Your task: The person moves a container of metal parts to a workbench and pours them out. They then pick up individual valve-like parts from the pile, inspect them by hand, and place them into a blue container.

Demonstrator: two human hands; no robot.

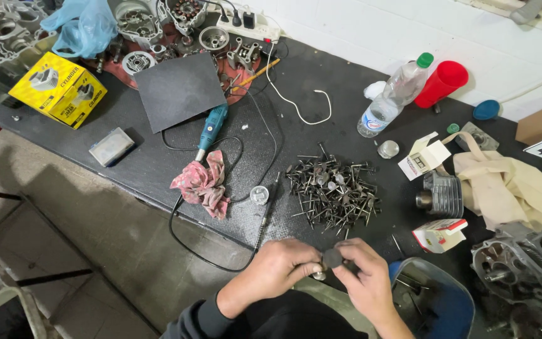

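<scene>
1. The left hand (277,267) and the right hand (362,276) meet at the near edge of the dark table (158,163).
2. The fingers of both hands grasp one small dark round metal valve (330,258) between them.
3. A heap of grey metal engine valves (332,191) lies just beyond the hands.

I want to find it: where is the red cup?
In the head view, the red cup lies on its side at the far right of the dark workbench, close to the white wall, right beside the clear plastic bottle with a green cap.
</scene>
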